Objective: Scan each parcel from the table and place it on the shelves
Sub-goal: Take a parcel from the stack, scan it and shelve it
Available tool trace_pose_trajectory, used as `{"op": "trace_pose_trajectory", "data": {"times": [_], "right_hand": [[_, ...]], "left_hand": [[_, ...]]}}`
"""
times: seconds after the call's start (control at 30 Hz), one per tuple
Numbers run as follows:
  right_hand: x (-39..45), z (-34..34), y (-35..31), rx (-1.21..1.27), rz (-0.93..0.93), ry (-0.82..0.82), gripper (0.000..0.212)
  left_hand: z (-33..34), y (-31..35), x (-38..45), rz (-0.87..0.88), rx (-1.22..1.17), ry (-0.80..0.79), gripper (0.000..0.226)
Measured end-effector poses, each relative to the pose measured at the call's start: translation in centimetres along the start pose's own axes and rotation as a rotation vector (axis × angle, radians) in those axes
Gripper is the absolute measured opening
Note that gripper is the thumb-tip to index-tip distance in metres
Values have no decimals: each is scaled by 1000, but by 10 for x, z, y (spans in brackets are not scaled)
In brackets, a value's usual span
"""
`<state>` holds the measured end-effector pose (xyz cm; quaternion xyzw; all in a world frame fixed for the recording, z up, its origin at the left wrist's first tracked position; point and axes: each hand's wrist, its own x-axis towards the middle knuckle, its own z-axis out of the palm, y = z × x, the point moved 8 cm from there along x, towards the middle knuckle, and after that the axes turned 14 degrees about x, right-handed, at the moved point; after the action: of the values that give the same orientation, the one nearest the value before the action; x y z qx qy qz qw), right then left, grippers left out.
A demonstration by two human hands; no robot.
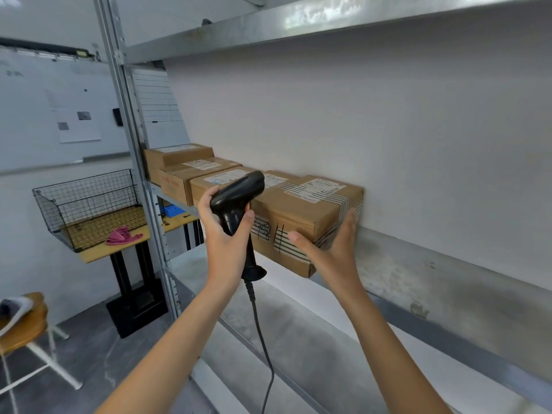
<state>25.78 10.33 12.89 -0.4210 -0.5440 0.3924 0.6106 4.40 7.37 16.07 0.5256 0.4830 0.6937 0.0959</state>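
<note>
With the left hand (pixel 227 231) gripping the scanner (pixel 236 195) and the right hand (pixel 331 249) flat and wide against the parcel (pixel 301 216) on the shelf (pixel 418 270), its 6 o'clock corner seemingly overhangs and could tip off if released.

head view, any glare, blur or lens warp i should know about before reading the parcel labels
In the head view, wide-angle warp bows the shelf upright and the upper shelf edge, which also shows a bright glare patch. Labels on the nearest parcel are too soft to read. The scanner in the left hand is fairly sharp.
</note>
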Motion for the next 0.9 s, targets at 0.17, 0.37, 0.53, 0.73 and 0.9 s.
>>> {"op": "trace_pose_trajectory", "data": {"times": [0.17,0.37,0.53,0.73,0.9], "right_hand": [[-40,-17,-11,-92,-16,72,129],[-118,-52,-19,-506,24,164,87],[-205,-96,-36,-919,38,269,79],[-315,-153,-65,-1066,188,410,79],[-382,-188,-93,-1153,257,557,77]], "left_hand": [[-17,20,-26,44,20,-119,61],[-28,35,-87,72,-12,-341,61],[-4,46,-164,-19,-145,-584,62],[7,95,-255,-8,-250,-794,63],[13,145,-299,68,-305,-920,60]]}}
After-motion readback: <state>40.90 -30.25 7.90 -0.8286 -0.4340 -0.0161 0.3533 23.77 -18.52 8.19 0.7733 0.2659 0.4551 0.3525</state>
